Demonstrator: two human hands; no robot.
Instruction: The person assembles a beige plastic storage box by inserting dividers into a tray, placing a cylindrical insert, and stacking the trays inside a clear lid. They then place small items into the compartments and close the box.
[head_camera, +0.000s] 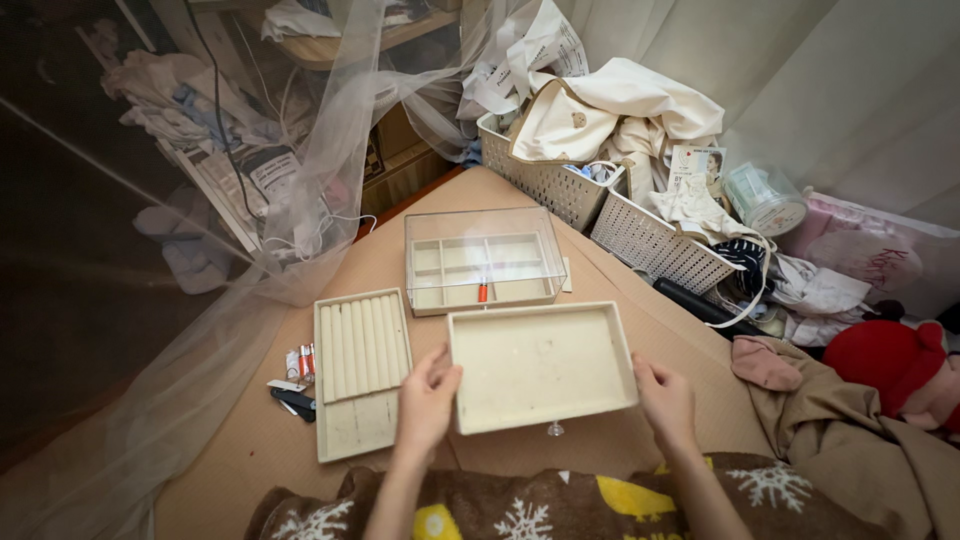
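A brown fleece blanket with white snowflakes lies nearest, both hands above it holding a shallow cream felt-lined tray.

The left hand grips the tray's left edge and the right hand its right edge, fingers curled round the rim, the tray held over the tan mat. Just left lies a cream ring-roll tray; behind stands a clear-lidded compartment box with a small orange item inside.

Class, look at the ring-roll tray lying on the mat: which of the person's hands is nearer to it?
Left. The left hand grips the empty cream tray right beside the ring-roll tray; the right hand holds the tray's far side, well away from it.
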